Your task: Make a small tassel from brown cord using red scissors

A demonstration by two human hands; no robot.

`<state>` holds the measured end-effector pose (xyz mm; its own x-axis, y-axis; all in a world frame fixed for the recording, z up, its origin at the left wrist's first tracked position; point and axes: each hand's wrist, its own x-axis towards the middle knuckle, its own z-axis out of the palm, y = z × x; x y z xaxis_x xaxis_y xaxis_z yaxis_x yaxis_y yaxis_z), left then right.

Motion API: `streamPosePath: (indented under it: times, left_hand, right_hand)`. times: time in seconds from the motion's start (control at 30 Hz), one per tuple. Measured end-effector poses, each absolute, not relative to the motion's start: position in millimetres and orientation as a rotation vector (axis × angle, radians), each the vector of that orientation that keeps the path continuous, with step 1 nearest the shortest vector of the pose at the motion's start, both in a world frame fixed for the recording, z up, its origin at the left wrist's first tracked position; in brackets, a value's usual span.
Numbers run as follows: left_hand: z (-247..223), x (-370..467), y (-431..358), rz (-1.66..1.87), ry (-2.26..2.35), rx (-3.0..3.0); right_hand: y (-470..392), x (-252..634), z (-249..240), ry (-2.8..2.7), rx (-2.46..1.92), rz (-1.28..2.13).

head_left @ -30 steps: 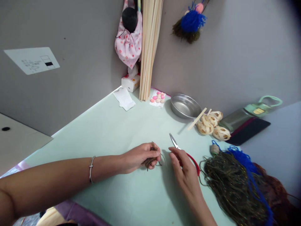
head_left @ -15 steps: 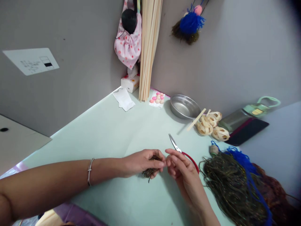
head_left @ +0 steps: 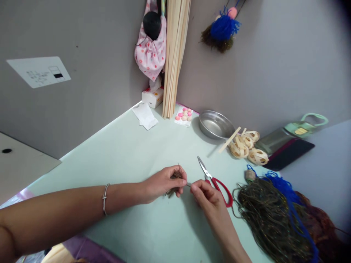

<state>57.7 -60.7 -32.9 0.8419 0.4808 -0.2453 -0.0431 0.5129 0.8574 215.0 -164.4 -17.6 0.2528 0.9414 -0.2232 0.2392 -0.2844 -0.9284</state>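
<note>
Two hands of mine show in the head view, close together above the pale green table point(head_left: 117, 153). My left hand point(head_left: 167, 184) is curled around a small brown yarn bundle point(head_left: 175, 176), thumb pressed over it, with loose ends poking out above and below the fingers; a silver bracelet point(head_left: 104, 199) circles that wrist. My right hand point(head_left: 210, 199) is just beside it, thumb and forefinger pinched on a thin strand point(head_left: 188, 185) that spans the little gap to my left fingertips; whether it joins the bundle inside my grip I can't tell. The red-handled scissors point(head_left: 205, 168) lie just beyond my right hand, blades pointing away from me. To the right of that hand spreads a dark olive yarn heap point(head_left: 267, 215), with blue yarn point(head_left: 283, 190) along its far side and a small spool point(head_left: 250, 176) at its far edge. Farther back, coiled wooden strips point(head_left: 239, 147) sit next to a metal bowl point(head_left: 216, 126).
</note>
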Motion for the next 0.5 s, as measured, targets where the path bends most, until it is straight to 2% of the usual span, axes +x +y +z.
streamPosePath:
  times: [0.17, 0.5]
  left_hand:
    - [-37.3, 58.4, -62.6, 0.332, 0.459, 0.966]
    - [-31.9, 58.0, -61.5, 0.262, 0.468, 1.056]
  right_hand:
    - [-165.1, 214.9, -20.7, -1.074, -1.719, 0.948]
    - [-164.4, 209.7, -15.2, -1.068, -1.652, 0.945]
